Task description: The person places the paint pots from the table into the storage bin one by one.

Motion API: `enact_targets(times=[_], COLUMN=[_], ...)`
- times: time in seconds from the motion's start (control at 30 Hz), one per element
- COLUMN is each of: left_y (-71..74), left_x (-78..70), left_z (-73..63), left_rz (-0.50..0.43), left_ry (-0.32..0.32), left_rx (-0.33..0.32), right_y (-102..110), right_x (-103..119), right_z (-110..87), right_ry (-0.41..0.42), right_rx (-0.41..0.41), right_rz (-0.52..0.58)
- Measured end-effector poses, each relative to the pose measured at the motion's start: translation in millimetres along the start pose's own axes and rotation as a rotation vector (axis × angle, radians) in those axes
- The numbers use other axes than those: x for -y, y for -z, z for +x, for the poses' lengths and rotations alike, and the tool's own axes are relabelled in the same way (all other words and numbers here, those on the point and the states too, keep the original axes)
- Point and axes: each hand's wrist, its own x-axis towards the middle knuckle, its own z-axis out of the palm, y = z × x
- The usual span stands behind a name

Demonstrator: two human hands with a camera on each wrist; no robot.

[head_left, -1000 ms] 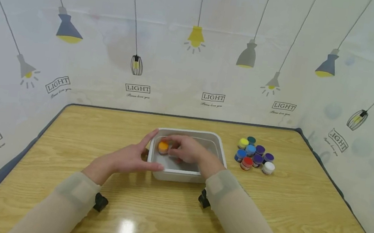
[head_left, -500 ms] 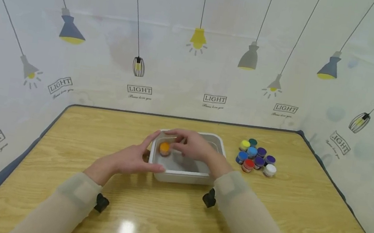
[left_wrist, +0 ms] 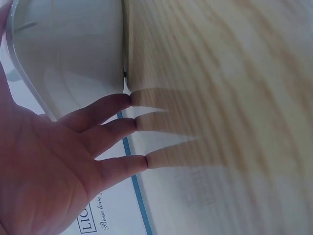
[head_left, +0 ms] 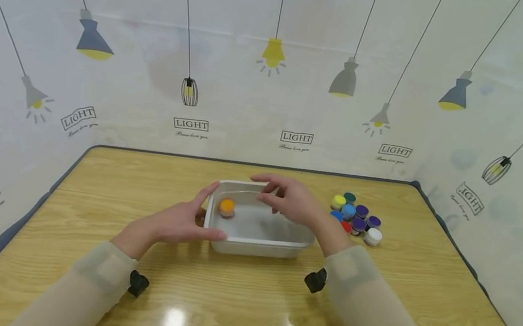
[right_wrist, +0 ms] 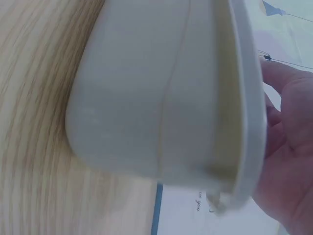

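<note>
- The left hand (head_left: pixel 177 222) lies at nine o'clock on a pale grey bin (head_left: pixel 255 248), its grip spread wide across that end: the thumb lies straight along the near rim and the index finger reaches towards the far corner.
- In the left wrist view three fingers of that hand stand apart beside the bin's outer wall, their tips meeting their own reflections on the wooden counter (head_left: pixel 214 294).
- The right hand (head_left: pixel 293 200) hovers over the bin at about one o'clock from its middle. Its grip is loosely bent, with thumb and fingers partly parted, and has hold of nothing that shows.
- In the right wrist view the bin's wall fills the middle, and the right hand shows at three o'clock, beyond the blurred rim.
- An orange-lidded jar (head_left: pixel 227 208) stands upright inside the bin at nine o'clock, near the left end; whether it touches the wall is hard to tell.
- A cluster of jars (head_left: pixel 358 226) sits outside the bin towards three o'clock: yellow at ten, dark green at eleven, white at four, purples around one to four, light blue in the middle, blue and red partly hidden by the right arm.
- Printed lamps (head_left: pixel 273 51) hang along the wall (head_left: pixel 241 17) at twelve.
</note>
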Motion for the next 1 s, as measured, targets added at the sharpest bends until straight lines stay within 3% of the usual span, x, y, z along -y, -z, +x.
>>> enact_targets(times=[0.33,0.53,0.73,1.0], left_y=[0.7,0.5,-0.4,-0.4], left_x=[-2.0,-1.8,-0.7,0.8], left_z=[-0.2,-0.2,-0.2,-0.5], left_rz=[0.008,0.006,0.001,0.0], left_ry=[-0.018,-0.015,-0.009,0.003], left_rx=[-0.012,-0.005,-0.003,-0.002], right_y=[31,58,81,112], right_x=[-15,-40,-70,-109], right_z=[-32.8,-62.4,-96.6,-145.6], right_ry=[-0.041,-0.109,-0.109,-0.188], right_rx=[-0.064,-0.121,-0.187,-0.203], right_rz=[0.02,-0.018,-0.066,-0.096])
